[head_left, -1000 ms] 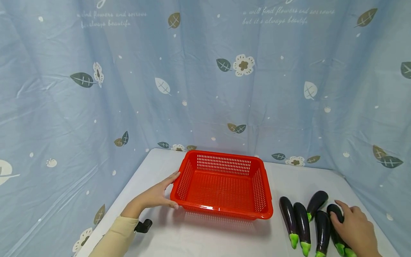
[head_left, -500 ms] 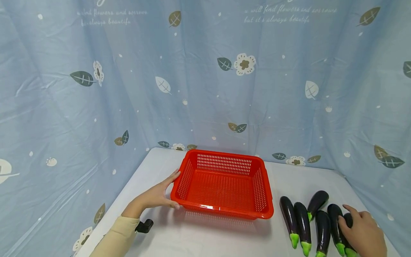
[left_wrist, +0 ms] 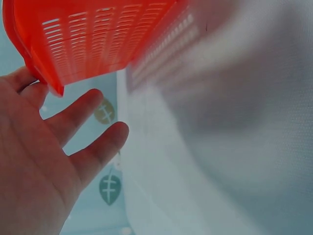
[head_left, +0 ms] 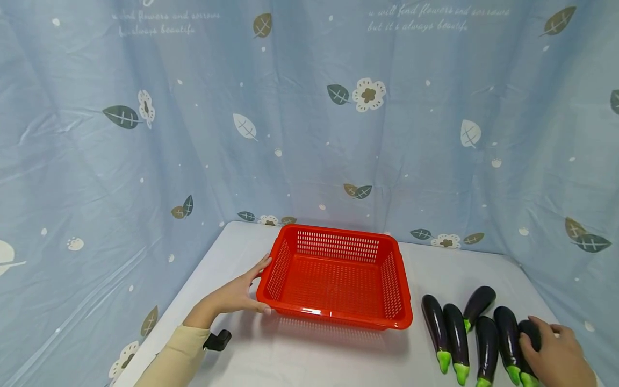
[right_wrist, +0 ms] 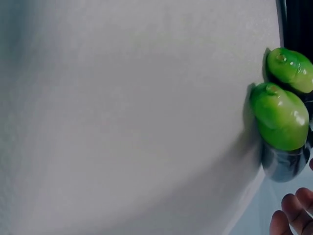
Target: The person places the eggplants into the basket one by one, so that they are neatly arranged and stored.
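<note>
A red slotted basket (head_left: 333, 277) stands on the white table. My left hand (head_left: 232, 295) touches its left end with spread fingers and thumb; in the left wrist view the hand (left_wrist: 44, 161) has some fingertips at the basket rim (left_wrist: 32, 61), two others reaching past it. Several dark eggplants with green caps lie at the right. Over the rightmost eggplant (head_left: 530, 334) is my right hand (head_left: 558, 349), its thumb along one side. The right wrist view shows fingertips (right_wrist: 296, 213) bent loosely, apart from that eggplant's green-capped end (right_wrist: 281, 120).
Left of the right hand, the other eggplants (head_left: 487, 344) lie side by side, one (head_left: 479, 302) set farther back. A black object (head_left: 217, 340) is at the left wrist. Patterned blue cloth (head_left: 300, 134) hangs behind and beside the white table (head_left: 300, 360).
My right hand has shifted right, from above two eggplants to the rightmost one, uncovering the eggplant beside it. The left hand and the basket have kept their places.
</note>
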`<state>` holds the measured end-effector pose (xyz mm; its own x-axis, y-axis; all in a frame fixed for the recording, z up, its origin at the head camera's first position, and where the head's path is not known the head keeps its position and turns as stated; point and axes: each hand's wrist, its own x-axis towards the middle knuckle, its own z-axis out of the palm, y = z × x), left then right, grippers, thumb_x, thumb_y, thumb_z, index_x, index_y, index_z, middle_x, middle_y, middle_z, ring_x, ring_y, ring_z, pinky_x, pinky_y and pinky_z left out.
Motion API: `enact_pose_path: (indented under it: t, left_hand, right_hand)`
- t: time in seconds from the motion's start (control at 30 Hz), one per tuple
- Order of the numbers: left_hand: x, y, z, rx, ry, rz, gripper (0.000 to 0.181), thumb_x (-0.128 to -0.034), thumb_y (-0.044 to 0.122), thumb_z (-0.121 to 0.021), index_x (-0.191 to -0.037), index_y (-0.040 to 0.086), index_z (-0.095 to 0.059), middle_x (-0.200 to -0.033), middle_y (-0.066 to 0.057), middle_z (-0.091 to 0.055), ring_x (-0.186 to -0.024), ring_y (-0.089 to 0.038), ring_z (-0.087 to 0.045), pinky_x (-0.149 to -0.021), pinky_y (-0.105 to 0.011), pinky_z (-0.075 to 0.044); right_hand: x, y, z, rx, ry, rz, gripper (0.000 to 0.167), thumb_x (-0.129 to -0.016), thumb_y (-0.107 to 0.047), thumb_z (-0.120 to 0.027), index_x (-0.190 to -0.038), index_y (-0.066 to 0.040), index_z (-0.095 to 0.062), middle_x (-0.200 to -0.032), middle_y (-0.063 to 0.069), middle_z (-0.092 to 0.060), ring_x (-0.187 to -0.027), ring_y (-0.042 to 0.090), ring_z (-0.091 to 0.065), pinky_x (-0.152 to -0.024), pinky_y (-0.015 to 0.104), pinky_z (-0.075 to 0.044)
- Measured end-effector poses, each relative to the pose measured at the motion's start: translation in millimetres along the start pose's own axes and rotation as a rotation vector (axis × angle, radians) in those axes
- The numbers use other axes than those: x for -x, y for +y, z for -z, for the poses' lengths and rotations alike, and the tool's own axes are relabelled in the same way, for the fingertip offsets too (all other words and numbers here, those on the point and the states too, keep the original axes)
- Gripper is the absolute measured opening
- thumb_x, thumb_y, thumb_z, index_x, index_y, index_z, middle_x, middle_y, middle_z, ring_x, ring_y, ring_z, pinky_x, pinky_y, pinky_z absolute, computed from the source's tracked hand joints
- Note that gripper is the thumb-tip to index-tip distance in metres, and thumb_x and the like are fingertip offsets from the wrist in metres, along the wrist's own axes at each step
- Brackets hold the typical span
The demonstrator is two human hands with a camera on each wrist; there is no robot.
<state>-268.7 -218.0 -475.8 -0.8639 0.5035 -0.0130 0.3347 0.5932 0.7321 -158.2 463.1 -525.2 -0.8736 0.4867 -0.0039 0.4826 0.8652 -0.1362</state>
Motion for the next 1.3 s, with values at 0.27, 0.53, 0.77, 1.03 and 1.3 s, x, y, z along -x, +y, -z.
enact_pose_path:
  t: [0.27,0.53,0.77,1.03,1.3]
  left_hand:
    - [-1.0,-1.3,-1.1,0.027,-0.015,0.027,0.123,-0.0732,0.043,-0.09,-0.165,0.024,-0.01,-0.171,-0.001,-0.009,-0.145,-0.039,-0.035,-0.105,-0.065,-0.042]
    - [-2.2,-1.9,-1.2,0.043,-0.028,0.03,0.123,-0.074,0.042,-0.09,-0.165,0.025,-0.009,-0.171,-0.001,-0.008,-0.144,-0.04,-0.037,-0.105,-0.064,-0.043]
    - [-1.6,-2.1,-1.3,0.057,-0.028,0.021,0.123,-0.0743,0.041,-0.09,-0.165,0.024,-0.009,-0.171,-0.001,-0.006,-0.143,-0.039,-0.039,-0.106,-0.062,-0.043]
    - [-1.8,-2.2,-2.1,0.061,-0.031,0.017,0.125,-0.0737,0.047,-0.089,-0.165,0.024,-0.007,-0.171,-0.001,-0.007,-0.142,-0.038,-0.041,-0.108,-0.062,-0.042]
    - [-2.5,-7.0,-2.8,0.061,-0.023,0.021,0.124,-0.0741,0.044,-0.09,-0.165,0.026,-0.007,-0.171,-0.003,-0.01,-0.139,-0.036,-0.044,-0.106,-0.059,-0.045]
  right_hand:
    - [-2.0,8,-8,-0.032,-0.049,-0.031,0.055,-0.097,-0.022,-0.055,-0.139,0.007,-0.036,-0.127,0.048,-0.027,-0.112,0.062,-0.047,-0.086,0.065,-0.05]
    - [-0.7,5,-14,-0.081,-0.077,-0.088,0.057,-0.098,-0.023,-0.054,-0.142,0.006,-0.033,-0.134,0.042,-0.023,-0.114,0.063,-0.046,-0.093,0.067,-0.047]
    - [-2.1,4,-15,-0.103,-0.058,-0.089,0.055,-0.097,-0.021,-0.054,-0.14,0.008,-0.036,-0.133,0.043,-0.025,-0.119,0.061,-0.043,-0.096,0.068,-0.045]
    - [0.4,3,-14,-0.146,-0.036,-0.103,0.057,-0.096,-0.019,-0.057,-0.142,0.007,-0.036,-0.133,0.043,-0.027,-0.122,0.062,-0.039,-0.098,0.068,-0.042]
    - [0.8,2,-13,-0.18,-0.007,-0.126,0.058,-0.097,-0.018,-0.056,-0.145,0.006,-0.035,-0.135,0.042,-0.025,-0.122,0.062,-0.037,-0.098,0.069,-0.041]
